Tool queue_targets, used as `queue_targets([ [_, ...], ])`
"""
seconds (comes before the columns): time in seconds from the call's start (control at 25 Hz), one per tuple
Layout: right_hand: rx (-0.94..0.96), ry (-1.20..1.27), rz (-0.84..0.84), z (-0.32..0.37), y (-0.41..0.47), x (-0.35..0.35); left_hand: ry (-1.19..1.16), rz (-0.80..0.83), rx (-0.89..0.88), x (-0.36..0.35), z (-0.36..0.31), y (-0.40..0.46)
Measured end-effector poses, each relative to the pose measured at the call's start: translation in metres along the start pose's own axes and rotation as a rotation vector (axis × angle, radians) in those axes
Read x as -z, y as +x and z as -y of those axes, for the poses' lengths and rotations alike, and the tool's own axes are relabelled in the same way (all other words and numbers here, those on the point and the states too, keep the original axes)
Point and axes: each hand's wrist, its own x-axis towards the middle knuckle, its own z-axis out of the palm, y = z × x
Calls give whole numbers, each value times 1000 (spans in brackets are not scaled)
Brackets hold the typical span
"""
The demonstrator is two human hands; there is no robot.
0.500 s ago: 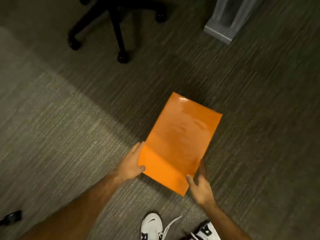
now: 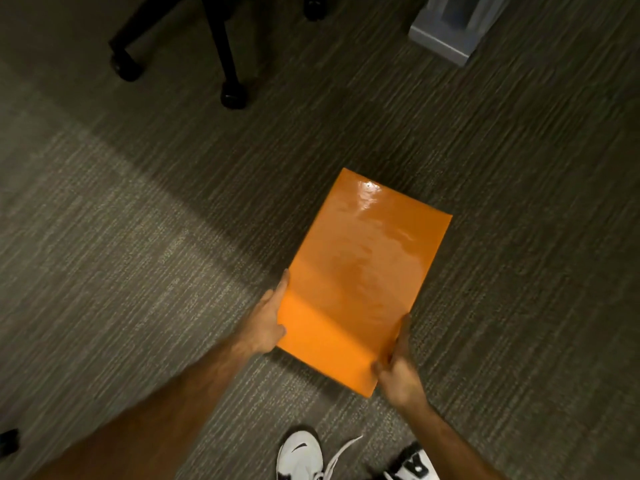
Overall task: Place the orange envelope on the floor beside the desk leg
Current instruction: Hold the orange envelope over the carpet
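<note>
The glossy orange envelope [image 2: 363, 278] is in the middle of the view over the grey carpet, its long side pointing away to the upper right. My left hand [image 2: 266, 320] grips its near left edge, thumb on the underside corner. My right hand [image 2: 398, 368] holds the near right corner, thumb on top. I cannot tell if the envelope touches the carpet. The light grey desk leg [image 2: 446, 32] stands at the top right, well apart from the envelope.
A black office chair base with castors [image 2: 232, 91] stands at the top left. My white shoes [image 2: 301, 455] are at the bottom edge. A small dark object [image 2: 8, 441] lies at the far left bottom. Carpet surrounds the envelope.
My right hand has closed onto the envelope's near right corner, and my left hand has tightened on the left edge. The envelope sits about where it was.
</note>
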Motion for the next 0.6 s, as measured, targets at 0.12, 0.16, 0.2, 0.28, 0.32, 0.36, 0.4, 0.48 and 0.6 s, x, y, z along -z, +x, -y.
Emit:
queue_targets([
  [0.12, 26, -19, -25, -1, -6, 16, 0, 9, -8, 1, -8, -7],
  [0.16, 32, 3, -18, -2, -9, 24, -14, 20, -10, 2, -11, -9],
  [0.2, 30, 21, -4, -1, -12, 32, -28, 26, -9, 5, -16, -12],
  [0.28, 34, 45, 12, 2, -17, 48, -49, 34, -23, 10, -28, -18],
  [0.32, 36, 51, 9, 5, -20, 57, -66, 39, -30, 14, -35, -21],
  [0.36, 30, 53, 3, 8, -23, 67, -83, 45, -37, 19, -44, -24],
  [0.4, 23, 52, 3, 12, -26, 76, -93, 52, -43, 23, -52, -27],
  [0.48, 20, 70, 36, 17, -33, 96, -81, 63, -61, 29, -71, -35],
  [0.6, -26, 161, 62, 15, -42, 124, -76, 73, -63, 26, -98, -39],
])
